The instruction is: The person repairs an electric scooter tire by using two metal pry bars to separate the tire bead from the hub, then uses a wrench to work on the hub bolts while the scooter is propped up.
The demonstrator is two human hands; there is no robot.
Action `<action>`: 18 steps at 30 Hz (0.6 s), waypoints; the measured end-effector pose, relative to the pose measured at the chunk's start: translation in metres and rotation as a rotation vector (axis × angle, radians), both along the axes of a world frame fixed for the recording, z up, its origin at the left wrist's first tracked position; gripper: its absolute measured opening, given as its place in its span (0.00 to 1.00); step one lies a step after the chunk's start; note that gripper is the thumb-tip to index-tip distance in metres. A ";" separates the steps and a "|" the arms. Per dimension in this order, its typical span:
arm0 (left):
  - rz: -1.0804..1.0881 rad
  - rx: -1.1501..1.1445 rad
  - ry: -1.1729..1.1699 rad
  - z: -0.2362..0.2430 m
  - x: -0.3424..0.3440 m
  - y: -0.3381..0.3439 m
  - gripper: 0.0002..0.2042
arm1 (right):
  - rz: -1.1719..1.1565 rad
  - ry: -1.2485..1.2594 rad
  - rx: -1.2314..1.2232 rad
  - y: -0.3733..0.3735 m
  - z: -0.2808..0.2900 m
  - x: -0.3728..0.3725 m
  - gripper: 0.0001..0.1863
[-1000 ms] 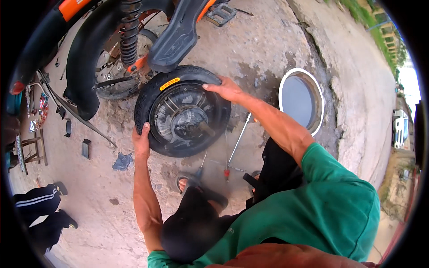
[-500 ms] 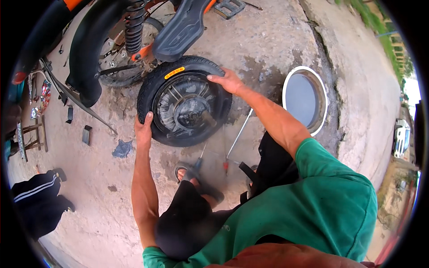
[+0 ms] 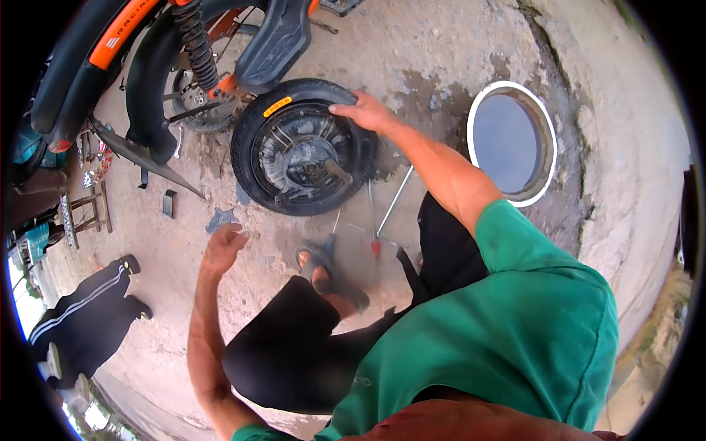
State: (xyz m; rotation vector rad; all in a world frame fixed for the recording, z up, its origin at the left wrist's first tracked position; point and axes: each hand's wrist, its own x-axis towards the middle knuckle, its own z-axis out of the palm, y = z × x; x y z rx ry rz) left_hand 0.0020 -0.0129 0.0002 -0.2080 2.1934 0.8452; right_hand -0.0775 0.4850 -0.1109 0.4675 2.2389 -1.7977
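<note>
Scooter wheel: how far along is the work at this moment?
Done: the wheel is off the scooter and lies flat on the concrete, tyre still around the hub. In hand: the right hand rests on the tyre's rim; the left hand is open, off the wheel. Left: the tools beside it lie untouched.

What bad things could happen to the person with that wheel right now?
Only the right hand rests on the scooter wheel; the left hand is off it, so the wheel might tip or roll. The sandalled foot is close below it and could get squashed. Long tools lie on the ground beside the foot, so the person might step on one.
</note>
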 end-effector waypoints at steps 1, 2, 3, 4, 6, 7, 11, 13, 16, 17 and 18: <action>-0.094 -0.014 -0.007 0.017 0.002 0.006 0.18 | 0.003 -0.004 -0.004 0.005 -0.006 -0.001 0.35; -0.100 -0.019 -0.020 0.033 0.002 0.014 0.18 | 0.004 -0.012 -0.005 0.013 -0.012 0.000 0.36; -0.201 -0.050 -0.037 0.055 0.001 0.021 0.16 | 0.011 -0.011 -0.021 0.009 -0.010 -0.001 0.36; -0.307 -0.076 -0.059 0.065 0.001 0.031 0.13 | 0.014 -0.008 -0.008 0.008 -0.008 -0.001 0.36; -0.406 -0.131 -0.121 0.069 0.008 0.060 0.13 | 0.013 -0.002 0.003 0.007 -0.007 0.000 0.36; -0.485 -0.171 -0.159 0.065 0.011 0.081 0.16 | 0.009 -0.001 0.000 0.010 -0.007 -0.003 0.36; -0.667 -0.172 -0.162 0.004 0.051 0.142 0.19 | 0.037 -0.047 0.016 0.002 0.001 0.005 0.39; -0.693 -0.100 -0.093 -0.062 0.091 0.162 0.20 | 0.038 -0.064 0.048 0.001 0.003 0.002 0.40; -0.516 -0.006 0.048 -0.179 0.177 0.184 0.20 | 0.021 -0.030 0.096 0.001 -0.008 -0.004 0.40; -0.459 -0.021 0.046 -0.206 0.202 0.197 0.20 | 0.024 -0.032 0.105 0.003 -0.010 -0.005 0.40; -0.412 -0.077 -0.017 -0.218 0.220 0.224 0.21 | 0.015 -0.037 0.055 0.010 -0.016 -0.004 0.38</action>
